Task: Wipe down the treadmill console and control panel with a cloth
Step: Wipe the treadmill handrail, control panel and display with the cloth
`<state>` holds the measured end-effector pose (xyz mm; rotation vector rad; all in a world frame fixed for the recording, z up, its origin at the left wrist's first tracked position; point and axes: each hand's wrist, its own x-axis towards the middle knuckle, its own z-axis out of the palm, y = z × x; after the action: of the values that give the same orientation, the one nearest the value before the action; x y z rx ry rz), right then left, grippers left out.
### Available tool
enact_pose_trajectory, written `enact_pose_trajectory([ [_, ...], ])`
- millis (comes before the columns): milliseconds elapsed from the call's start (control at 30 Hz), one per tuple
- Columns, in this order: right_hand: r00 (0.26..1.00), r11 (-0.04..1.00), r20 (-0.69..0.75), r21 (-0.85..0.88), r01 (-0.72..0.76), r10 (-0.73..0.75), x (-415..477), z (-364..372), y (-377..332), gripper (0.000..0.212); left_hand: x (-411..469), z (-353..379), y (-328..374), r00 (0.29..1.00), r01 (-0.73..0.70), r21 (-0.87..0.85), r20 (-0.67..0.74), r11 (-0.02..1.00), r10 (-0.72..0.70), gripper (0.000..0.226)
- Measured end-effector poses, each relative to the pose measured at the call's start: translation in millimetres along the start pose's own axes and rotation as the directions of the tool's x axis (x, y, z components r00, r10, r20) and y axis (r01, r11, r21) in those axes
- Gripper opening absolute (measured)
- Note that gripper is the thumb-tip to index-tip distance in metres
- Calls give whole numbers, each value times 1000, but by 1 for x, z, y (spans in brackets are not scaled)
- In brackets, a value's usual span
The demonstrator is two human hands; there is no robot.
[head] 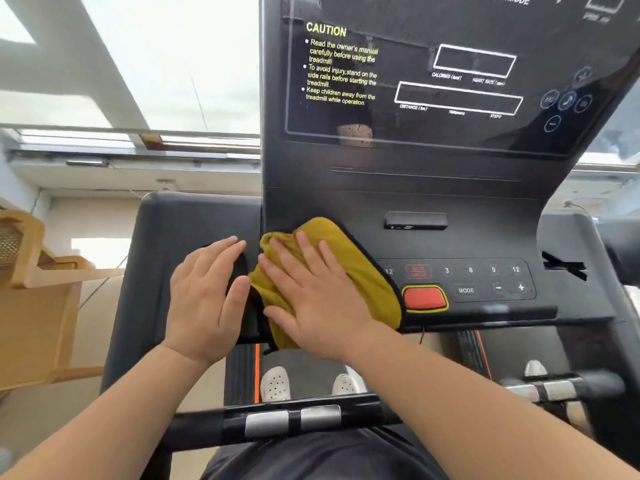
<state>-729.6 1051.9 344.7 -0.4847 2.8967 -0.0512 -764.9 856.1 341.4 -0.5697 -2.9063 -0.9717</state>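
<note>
- Bar (294, 419) with silver grips lies nearest; white shoes (275, 382) show beyond it on the belt.
- Left hand (204, 299): fingers straight and together, palm flat on the console's left wing, just beside the cloth.
- Right hand (311, 296): fingers spread, pressing the yellow cloth (363, 268) onto the panel's (485, 278) left end.
- Red button (425, 297) sits just right of the cloth.
- Screen (450, 98) stands at the far edge, CAUTION text at its left.
</note>
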Motion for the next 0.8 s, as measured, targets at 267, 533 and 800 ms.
enact_pose_trajectory([
  [267, 947, 946, 10, 46, -321, 321, -64, 8, 48, 78, 16, 20, 42, 976, -214, 33, 42, 976, 213, 70],
  [533, 787, 786, 92, 50, -616, 611, -108, 2, 122, 101, 19, 42, 56, 977, -214, 113, 44, 970, 211, 60],
  [800, 985, 982, 42, 78, -171, 168, -42, 5, 4, 78, 17, 39, 51, 983, -162, 34, -88, 986, 164, 66],
])
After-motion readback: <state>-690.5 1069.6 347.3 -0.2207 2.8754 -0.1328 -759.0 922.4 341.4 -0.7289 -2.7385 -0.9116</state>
